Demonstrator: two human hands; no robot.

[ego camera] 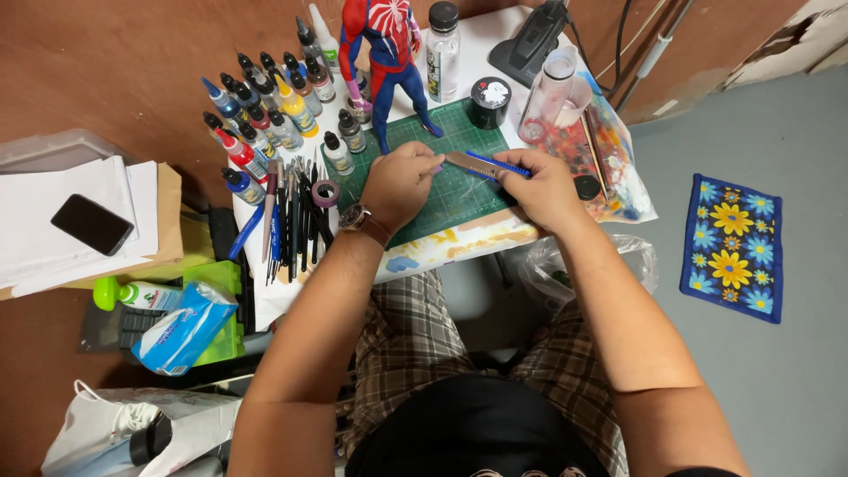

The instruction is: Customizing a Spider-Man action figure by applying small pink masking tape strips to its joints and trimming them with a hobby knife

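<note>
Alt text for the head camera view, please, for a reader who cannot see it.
A seated person's right hand holds a blue utility knife over a green cutting mat; the left hand presses beside its blade. Paint bottles, brushes and a red-and-blue action figure crowd the small table.

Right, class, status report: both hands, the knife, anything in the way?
Right hand grips blue utility knife. Left hand closed on something small, unclear. Green cutting mat beneath; red-and-blue action figure close behind.
</note>
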